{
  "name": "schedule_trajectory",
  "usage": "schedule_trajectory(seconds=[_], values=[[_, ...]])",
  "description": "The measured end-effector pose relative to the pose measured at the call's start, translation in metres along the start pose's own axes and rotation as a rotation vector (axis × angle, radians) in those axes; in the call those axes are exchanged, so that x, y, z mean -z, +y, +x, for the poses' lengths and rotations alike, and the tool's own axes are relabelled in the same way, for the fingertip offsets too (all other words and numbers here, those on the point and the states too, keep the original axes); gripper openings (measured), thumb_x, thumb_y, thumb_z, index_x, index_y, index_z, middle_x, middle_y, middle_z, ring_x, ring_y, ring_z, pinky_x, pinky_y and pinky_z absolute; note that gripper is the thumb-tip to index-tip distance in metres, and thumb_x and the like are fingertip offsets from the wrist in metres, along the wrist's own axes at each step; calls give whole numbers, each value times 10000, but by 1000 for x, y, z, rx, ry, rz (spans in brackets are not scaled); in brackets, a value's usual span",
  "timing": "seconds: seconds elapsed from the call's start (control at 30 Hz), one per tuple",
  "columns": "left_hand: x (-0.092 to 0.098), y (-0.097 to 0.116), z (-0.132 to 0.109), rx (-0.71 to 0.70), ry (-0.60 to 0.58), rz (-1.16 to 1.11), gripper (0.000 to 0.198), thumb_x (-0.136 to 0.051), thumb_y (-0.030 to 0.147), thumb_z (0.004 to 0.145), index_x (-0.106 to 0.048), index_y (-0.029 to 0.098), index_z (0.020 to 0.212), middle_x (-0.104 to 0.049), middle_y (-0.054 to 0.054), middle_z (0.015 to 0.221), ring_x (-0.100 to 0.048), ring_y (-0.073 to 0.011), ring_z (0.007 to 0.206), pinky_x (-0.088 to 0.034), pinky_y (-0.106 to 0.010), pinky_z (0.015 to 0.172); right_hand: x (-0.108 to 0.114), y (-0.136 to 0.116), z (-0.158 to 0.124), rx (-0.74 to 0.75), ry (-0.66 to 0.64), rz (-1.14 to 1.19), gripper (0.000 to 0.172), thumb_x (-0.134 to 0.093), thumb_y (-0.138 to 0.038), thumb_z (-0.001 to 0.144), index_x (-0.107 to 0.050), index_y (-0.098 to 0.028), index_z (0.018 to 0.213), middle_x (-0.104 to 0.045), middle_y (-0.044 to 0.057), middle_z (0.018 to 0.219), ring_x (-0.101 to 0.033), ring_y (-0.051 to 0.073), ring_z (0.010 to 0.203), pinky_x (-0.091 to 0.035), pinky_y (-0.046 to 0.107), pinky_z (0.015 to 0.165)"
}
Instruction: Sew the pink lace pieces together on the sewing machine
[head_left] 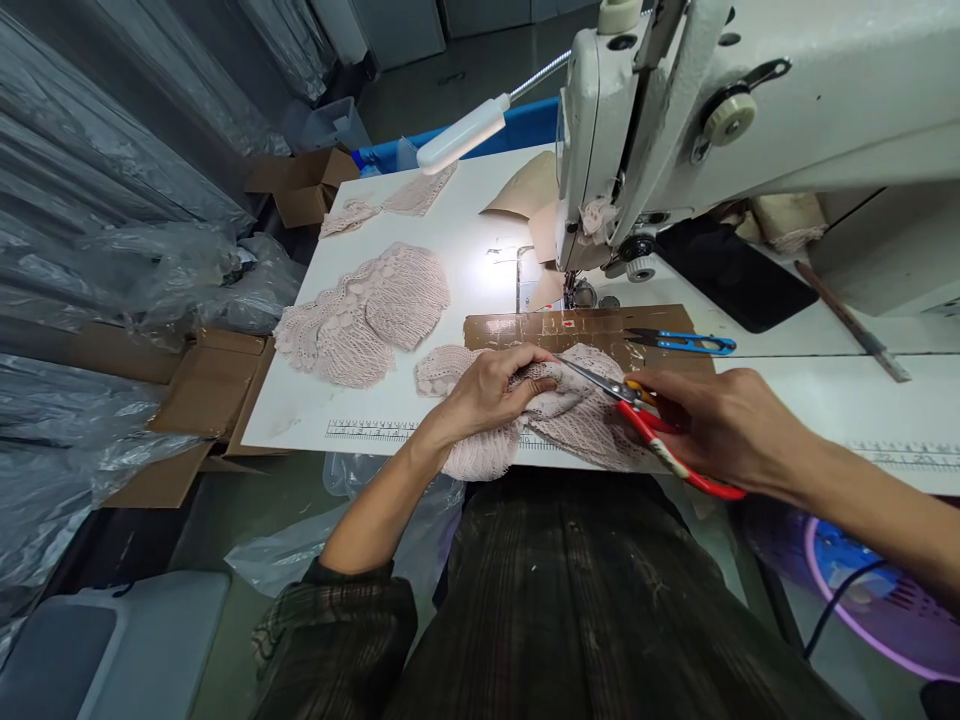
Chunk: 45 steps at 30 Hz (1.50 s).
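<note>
My left hand (499,385) is closed on a bunched piece of pale pink lace (559,420) at the front edge of the white sewing table (360,400). My right hand (716,420) grips red-handled scissors (645,415). Their blades point left and touch the lace by my left fingertips. A stack of the same lace pieces (367,315) lies to the left of my left hand.
A white sewing machine (720,120) stands at the back right with its lamp (465,130) lit. Blue thread snips (686,343) lie on a brown cardboard strip (525,328). A black phone (739,275) rests under the machine arm. Cardboard boxes (202,390) and plastic sheeting flank the table's left.
</note>
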<state>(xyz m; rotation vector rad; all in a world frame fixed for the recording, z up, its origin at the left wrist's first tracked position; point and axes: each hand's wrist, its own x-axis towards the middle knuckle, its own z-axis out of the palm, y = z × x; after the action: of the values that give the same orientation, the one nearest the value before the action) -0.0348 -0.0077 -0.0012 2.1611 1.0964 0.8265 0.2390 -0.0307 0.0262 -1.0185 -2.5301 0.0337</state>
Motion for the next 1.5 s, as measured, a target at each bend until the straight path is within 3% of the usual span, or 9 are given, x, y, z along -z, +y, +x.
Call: schedule_trajectory(seconds=[0.17,0.33,0.5,0.67,0.8,1.03,1.2,1.33,1.5], values=[[5,8,0,10,-11,-28,293,-680,368,917,-683,155,1118,-763,-68,975,-699,-144,802,-529,-261,729,12,11,-29,-226,83,-193,455,-455,-517,967,-742,-180,1077,-628,39,535,-542,147,420,-323,259,433],[8,18,-1,60,57,-90,300,-668,415,924,-698,172,1097,-749,-63,1019,-694,-142,874,-547,-258,787,30,52,-65,-653,-125,-358,606,-527,-713,843,-701,-267,1215,-720,112,702,-614,246,515,-291,299,402],[26,25,-5,31,134,96,341,-619,294,956,-613,189,1280,-712,-30,945,-641,-100,727,-499,-207,614,46,65,-71,-524,-32,-329,522,-399,-631,943,-724,-264,1124,-704,187,1161,-679,319,940,-485,418,585],[64,37,-11,-318,345,714,417,-564,92,943,-524,172,1350,-745,-66,1005,-687,-167,854,-538,-278,691,21,36,-15,-337,169,-71,300,-510,-327,959,-707,-159,1111,-736,112,979,-619,156,628,-479,319,586],[75,37,-17,-615,382,1092,329,-585,30,908,-625,191,1193,-784,-54,1024,-683,-200,834,-511,-326,671,-19,10,56,-215,27,-66,369,-436,-292,977,-676,-147,1218,-702,143,1125,-651,189,744,-464,326,613],[58,14,-30,-660,292,980,220,-581,59,937,-655,160,1118,-786,-60,1066,-688,-189,898,-529,-318,729,-60,-11,144,-325,-339,-172,394,-315,-55,928,-674,-68,1089,-677,230,1140,-609,207,766,-337,312,570],[54,-5,-35,-630,343,893,223,-603,61,926,-653,162,1118,-783,-73,1057,-685,-192,898,-522,-321,723,-31,-25,106,-170,-423,-47,283,-468,-112,904,-722,-141,1025,-718,130,1090,-637,204,909,-398,287,641],[53,-14,-34,-585,422,825,288,-649,38,888,-647,186,1135,-788,-49,1020,-692,-179,871,-529,-302,710,15,-22,52,12,-716,648,288,-580,-139,831,-758,-259,1024,-756,-13,988,-681,128,874,-497,228,769],[48,-14,-29,-600,444,811,344,-654,2,852,-637,188,1141,-791,-45,1002,-700,-170,836,-526,-297,683,4,16,37,-305,-241,60,362,-474,-135,880,-715,-116,1150,-721,159,1169,-668,283,1071,-513,419,926]])
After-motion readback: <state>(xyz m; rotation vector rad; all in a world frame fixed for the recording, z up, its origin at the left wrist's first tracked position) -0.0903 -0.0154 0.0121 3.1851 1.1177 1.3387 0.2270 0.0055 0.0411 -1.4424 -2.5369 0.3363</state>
